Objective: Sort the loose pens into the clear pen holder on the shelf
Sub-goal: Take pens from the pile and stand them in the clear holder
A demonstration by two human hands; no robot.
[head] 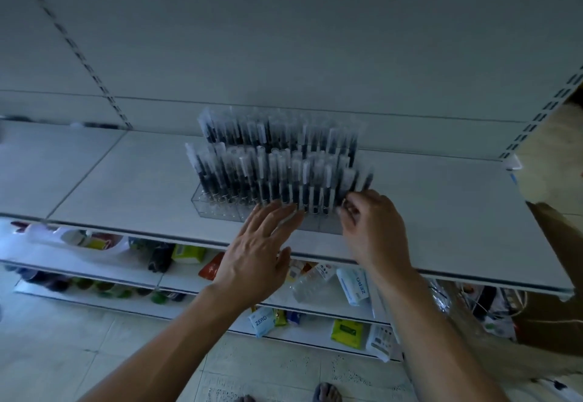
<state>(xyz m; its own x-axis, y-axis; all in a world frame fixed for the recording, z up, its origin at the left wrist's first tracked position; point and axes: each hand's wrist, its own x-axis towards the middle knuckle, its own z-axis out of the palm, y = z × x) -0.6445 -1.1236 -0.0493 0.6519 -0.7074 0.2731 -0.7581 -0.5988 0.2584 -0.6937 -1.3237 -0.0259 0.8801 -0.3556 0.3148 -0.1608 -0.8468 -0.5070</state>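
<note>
Dimly lit, the shelf (126, 180) bears a seemingly full pen holder (210, 209).

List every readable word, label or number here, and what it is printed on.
"ZERO": upper white packet, below the top shelf, letters running sideways.
"ZERO": lower white packet, one shelf further down.
Print on the pens and green packets: too blurred to read.

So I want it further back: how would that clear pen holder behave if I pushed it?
The clear pen holder looks rigid, so it should slide as one piece on the smooth shelf. Packed with pens, it is probably heavy. The tall, leaning pens may rattle or tip.
</note>
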